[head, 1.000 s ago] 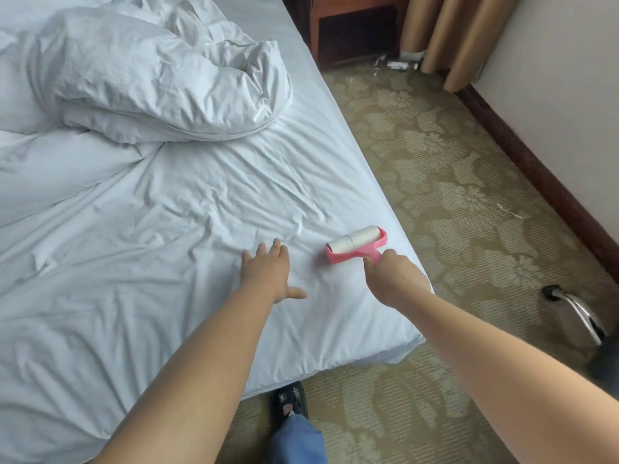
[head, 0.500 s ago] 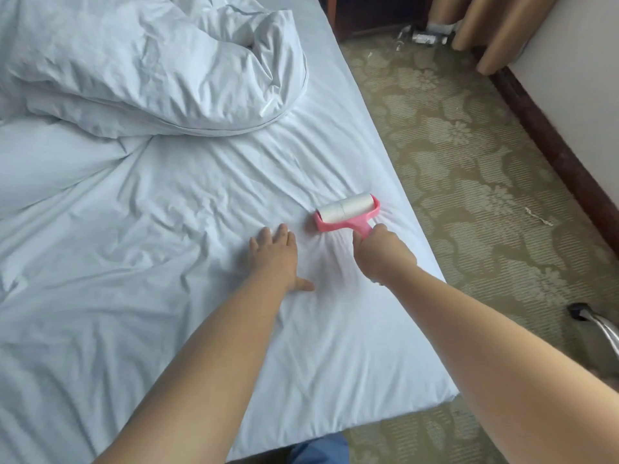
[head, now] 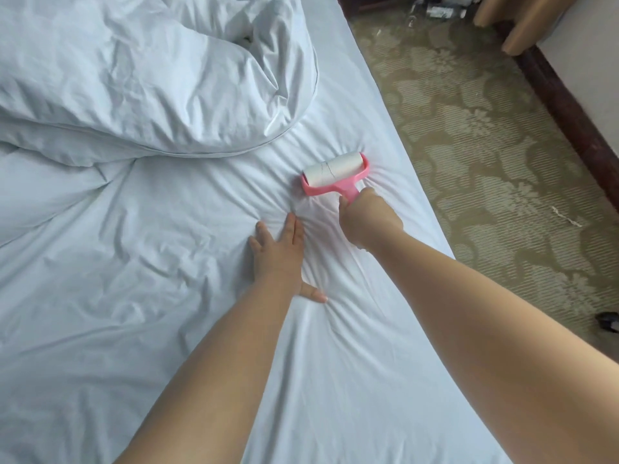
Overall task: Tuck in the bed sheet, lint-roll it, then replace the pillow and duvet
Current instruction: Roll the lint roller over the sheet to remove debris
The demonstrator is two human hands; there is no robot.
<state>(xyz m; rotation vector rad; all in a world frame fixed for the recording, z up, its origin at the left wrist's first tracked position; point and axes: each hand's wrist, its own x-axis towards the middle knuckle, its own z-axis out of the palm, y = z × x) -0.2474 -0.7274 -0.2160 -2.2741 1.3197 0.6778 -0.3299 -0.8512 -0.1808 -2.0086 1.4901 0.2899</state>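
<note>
A white bed sheet (head: 100, 296) covers the mattress and is creased around my hands. My right hand (head: 368, 222) grips the pink handle of a lint roller (head: 333, 172), whose white roll lies on the sheet near the bed's right side. My left hand (head: 278, 256) presses flat on the sheet just left of it, fingers straight and thumb spread. A crumpled white duvet (head: 150, 72) is heaped at the far left of the bed. I cannot pick out a pillow.
The bed's right edge (head: 412, 169) runs diagonally beside a patterned green carpet (head: 485, 145). A dark wooden skirting board (head: 569, 118) and beige curtains (head: 522, 21) line the far right wall. Small litter lies on the carpet near the curtains.
My right hand has pushed the lint roller farther up the sheet toward the duvet. My left hand has slid forward with it, still flat on the sheet.
</note>
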